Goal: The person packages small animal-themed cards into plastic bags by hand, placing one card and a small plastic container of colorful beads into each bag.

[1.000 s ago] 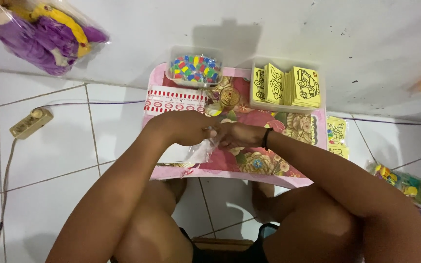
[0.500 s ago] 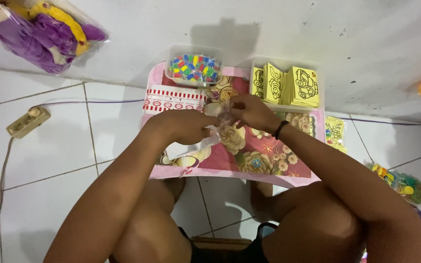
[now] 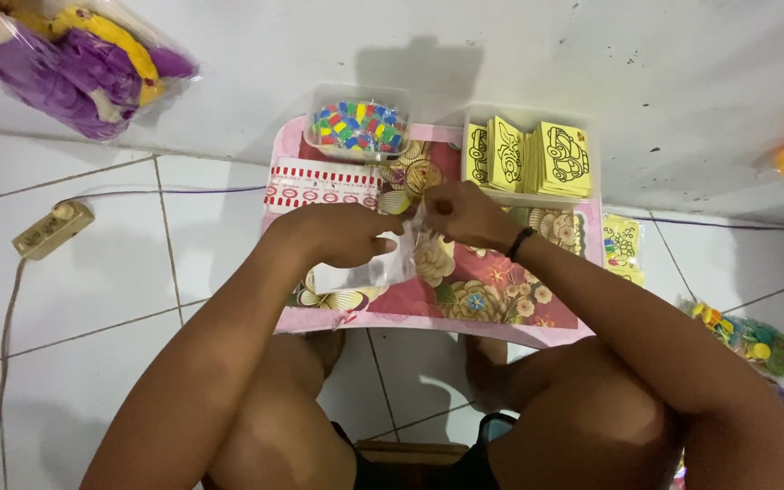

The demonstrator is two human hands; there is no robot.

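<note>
I sit on the floor at a small pink flowered table [image 3: 501,308]. My left hand [image 3: 342,231] grips a small clear plastic bag [image 3: 383,268] that hangs over the table's middle. My right hand [image 3: 460,210], with a dark band on its wrist, pinches the bag's top edge. Both hands meet above the table. What lies inside the bag cannot be made out. A clear tub of small coloured pieces [image 3: 360,125] stands at the table's far left. A clear tub of yellow picture cards [image 3: 533,159] stands at the far right.
A red-and-white printed strip [image 3: 319,189] lies on the table's left part. A bagged purple and yellow toy [image 3: 74,59] rests against the wall at top left. A power strip [image 3: 52,229] lies on the tiles at left. More yellow cards [image 3: 622,245] and bagged toys [image 3: 741,334] lie right.
Both hands have moved away from me toward the table's far half with the bag. My right hand has slid to the right along the bag's top.
</note>
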